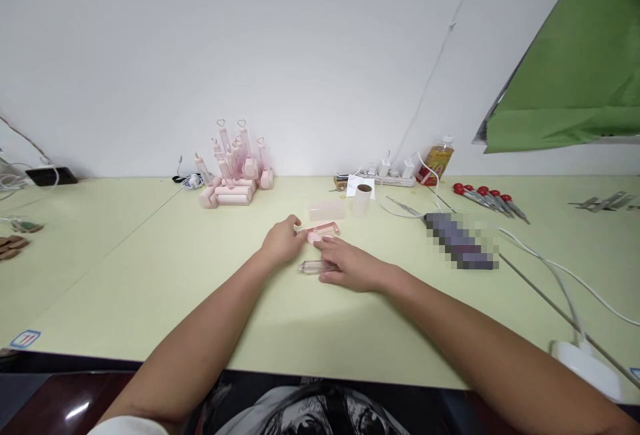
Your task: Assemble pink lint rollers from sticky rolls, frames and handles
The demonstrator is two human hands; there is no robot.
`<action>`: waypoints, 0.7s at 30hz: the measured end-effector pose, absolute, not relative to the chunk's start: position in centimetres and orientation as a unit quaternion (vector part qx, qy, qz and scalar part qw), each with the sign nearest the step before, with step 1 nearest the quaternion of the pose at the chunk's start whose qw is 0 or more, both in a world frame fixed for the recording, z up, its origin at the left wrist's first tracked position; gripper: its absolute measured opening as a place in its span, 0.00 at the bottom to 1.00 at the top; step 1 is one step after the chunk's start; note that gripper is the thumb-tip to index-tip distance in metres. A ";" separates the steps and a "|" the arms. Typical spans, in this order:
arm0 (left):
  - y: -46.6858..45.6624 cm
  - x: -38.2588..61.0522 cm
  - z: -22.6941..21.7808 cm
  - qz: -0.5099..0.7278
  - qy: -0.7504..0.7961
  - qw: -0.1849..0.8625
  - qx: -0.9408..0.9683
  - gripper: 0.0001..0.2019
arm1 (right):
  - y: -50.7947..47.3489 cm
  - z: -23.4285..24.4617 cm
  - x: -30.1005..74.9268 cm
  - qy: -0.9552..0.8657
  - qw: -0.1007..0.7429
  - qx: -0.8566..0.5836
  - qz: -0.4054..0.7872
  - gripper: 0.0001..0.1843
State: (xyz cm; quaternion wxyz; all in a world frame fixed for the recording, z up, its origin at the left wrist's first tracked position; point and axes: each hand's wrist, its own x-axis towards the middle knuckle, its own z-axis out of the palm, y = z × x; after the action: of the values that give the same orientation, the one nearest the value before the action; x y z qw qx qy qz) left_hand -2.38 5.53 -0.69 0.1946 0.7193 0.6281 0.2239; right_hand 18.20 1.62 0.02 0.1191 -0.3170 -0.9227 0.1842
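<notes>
My left hand rests on the table with its fingers apart, at the left end of a small pink trough-shaped shell. My right hand reaches in from the right, fingers spread, its forefinger touching pale pink round pieces just in front of the shell. A clear slim tube lies partly under that hand, its right end hidden by the fingers. Just behind stand a translucent pink box and a whitish roll with a brown core.
Pink heart-topped wands and pink cylinders cluster by the wall at left. A power strip, a drink bottle, red-ended tools, tweezers and a blurred-out dark object lie to the right, with white cables.
</notes>
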 end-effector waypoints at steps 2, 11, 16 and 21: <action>5.6 -2.0 -1.2 0.248 0.590 0.201 0.742 0.15 | 1.6 -0.1 18.2 -0.921 0.119 -0.320 0.186 0.14; 6.3 -1.2 -2.0 0.269 0.535 0.194 0.777 0.17 | 3.0 -1.3 19.1 -0.904 0.137 -0.368 0.167 0.14; 6.4 -1.6 -2.4 0.270 0.505 0.209 0.792 0.18 | 3.9 -1.7 19.6 -0.896 0.155 -0.379 0.175 0.14; 6.7 -1.9 -2.7 0.291 0.491 0.225 0.790 0.20 | 3.8 -1.4 19.5 -0.898 0.161 -0.370 0.173 0.14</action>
State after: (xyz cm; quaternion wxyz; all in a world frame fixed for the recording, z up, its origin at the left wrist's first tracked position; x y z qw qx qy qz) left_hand -1.93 6.71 -2.72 0.2250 0.7899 0.4906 0.2911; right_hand 19.54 3.85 -1.43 0.1613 -0.3704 -0.8982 0.1732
